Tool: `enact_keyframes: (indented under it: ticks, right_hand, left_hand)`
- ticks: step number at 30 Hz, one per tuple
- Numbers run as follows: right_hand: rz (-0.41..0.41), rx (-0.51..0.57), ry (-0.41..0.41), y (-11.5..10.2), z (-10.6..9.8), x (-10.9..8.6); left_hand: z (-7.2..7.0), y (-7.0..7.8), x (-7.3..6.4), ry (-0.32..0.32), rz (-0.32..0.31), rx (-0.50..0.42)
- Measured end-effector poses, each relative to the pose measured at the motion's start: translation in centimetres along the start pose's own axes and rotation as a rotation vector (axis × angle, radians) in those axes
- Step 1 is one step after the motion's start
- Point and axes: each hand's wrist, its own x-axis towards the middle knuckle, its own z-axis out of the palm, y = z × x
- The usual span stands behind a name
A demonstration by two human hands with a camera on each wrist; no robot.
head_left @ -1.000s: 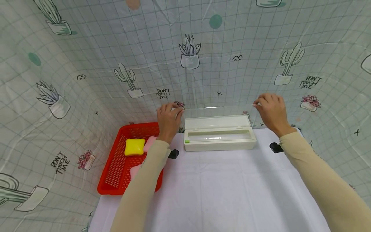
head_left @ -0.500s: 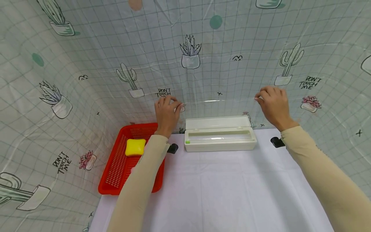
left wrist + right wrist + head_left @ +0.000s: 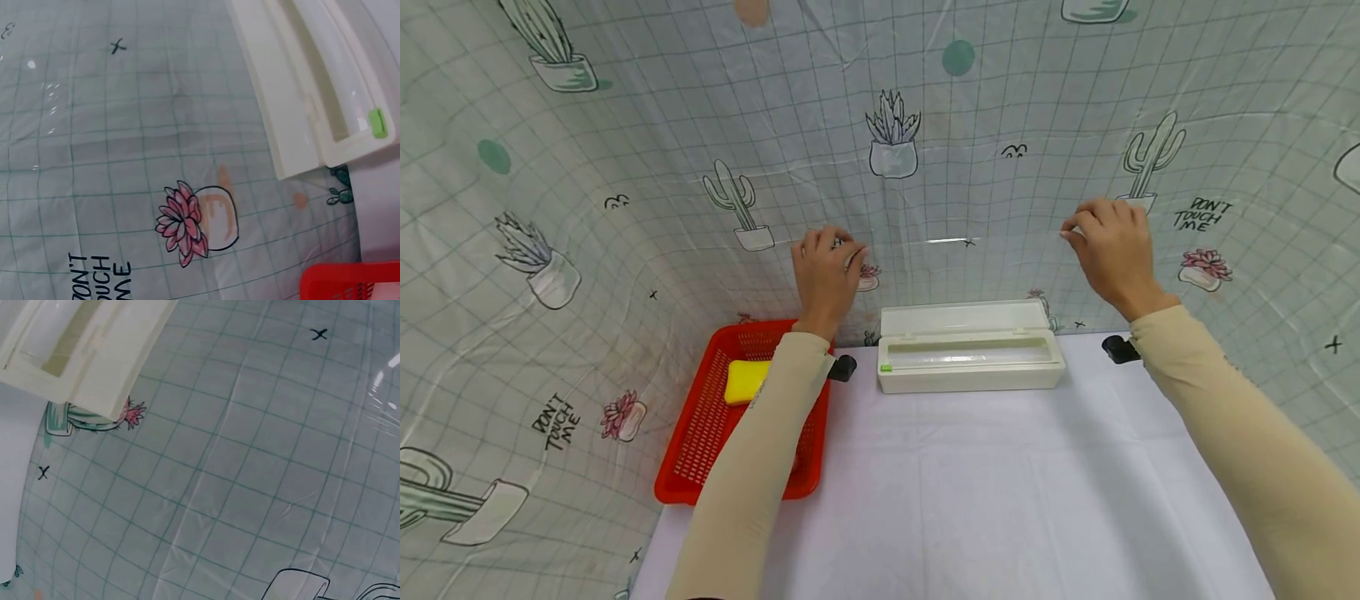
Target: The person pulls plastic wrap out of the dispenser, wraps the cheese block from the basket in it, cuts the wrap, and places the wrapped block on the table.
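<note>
My left hand (image 3: 827, 279) and right hand (image 3: 1112, 250) are raised apart above the dispenser, each pinching a corner of clear cling film with thumb and fingers. The cling film (image 3: 953, 241) shows mainly as a bright glint line between them; its lower part is too transparent to trace. Below stands a long white cling film dispenser (image 3: 970, 381), lid (image 3: 966, 317) tipped back, with a green tab (image 3: 886, 367) at its left end. Both wrist views show the dispenser from above, but neither hand. Faint film glints appear at the right wrist view's right edge.
A red plastic basket (image 3: 681, 450) stands left of the dispenser, partly under my left forearm. Inside lies a yellow pillow-shaped item (image 3: 747, 382). A white cloth (image 3: 970, 500) covers the table. Behind hangs a grid-patterned curtain (image 3: 1000, 100) with cactus prints.
Both hands have risen away from the dispenser, the left also drifting slightly left. The film's glint line has moved up with them. Dispenser and basket have stayed in place.
</note>
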Motion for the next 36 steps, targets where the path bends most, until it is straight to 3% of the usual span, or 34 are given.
enact_keyframes:
  ticks: [18, 36]
  right_hand:
    - [-0.012, -0.012, 0.035, 0.4, -1.2, 2.8]
    - [-0.015, -0.033, 0.061, 0.5, -2.1, 4.8]
  left_hand:
    - [-1.3, -0.1, 3.0, 0.031, 0.031, 0.035]
    - [-2.3, -0.1, 4.9, 0.055, 0.043, 0.044]
